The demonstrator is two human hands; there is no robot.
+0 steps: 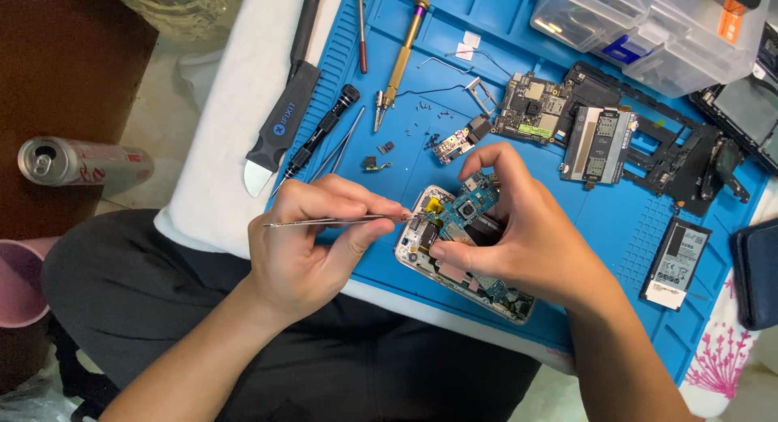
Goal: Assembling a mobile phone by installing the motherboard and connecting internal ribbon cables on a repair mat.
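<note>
Pinching thin steel tweezers (332, 221), left hand (304, 244) probes the opened smartphone (454, 252); right hand (519, 228) grips its blue circuit board (470, 199) on ribbed silicone mat (616, 219).

I see thin tweezers (332, 222) of bare, shiny metal in my left grip (312, 244). The opened phone (454, 252) under my right grip (519, 236) shows a glossy metal frame and a blue circuit board with small bright parts. The mat (632, 219) looks like matt blue rubber with moulded ridges. The screwdriver (399, 53) has a golden polished metal handle. The storage box (648, 29) is clear, glossy plastic. The can (81, 163) is smooth aluminium.
</note>
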